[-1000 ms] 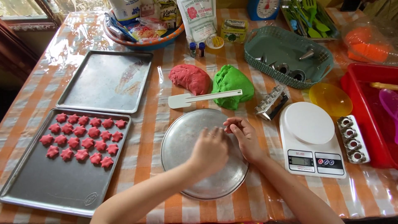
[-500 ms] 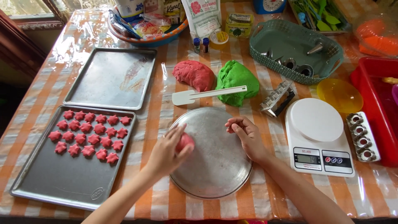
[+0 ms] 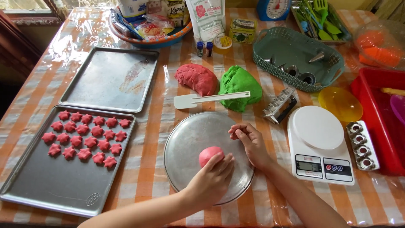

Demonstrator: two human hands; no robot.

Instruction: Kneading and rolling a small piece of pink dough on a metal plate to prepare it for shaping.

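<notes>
left hand (image 3: pixel 213 179) cupped over a ball of red dough (image 3: pixel 209 155), fingers curled around its near side, pressing it on the round metal tray (image 3: pixel 185 139). right hand (image 3: pixel 249 141) resting just beside, on the tray's right edge, fingers loosely curled with the tips pinched together (whether on a scrap of dough, cannot tell). beyond the tray, a white spatula (image 3: pixel 209 99) lying across the gap between a lump of red dough (image 3: pixel 196 79) and a lump of green dough (image 3: pixel 239 84), blade end toward the red one. to the right, a white kitchen scale (image 3: pixel 318 143), with a metal cutter (image 3: pixel 278 107) near its far left corner and a yellow bowl (image 3: pixel 339 103) behind. to the left, a baking sheet (image 3: pixel 55 185) carrying rows of red star shapes (image 3: pixel 84 135) in its far half, and a second, bare baking sheet (image 3: pixel 109 80) behind it. all on a table under an orange checked cloth (image 3: pixel 147 169).
</notes>
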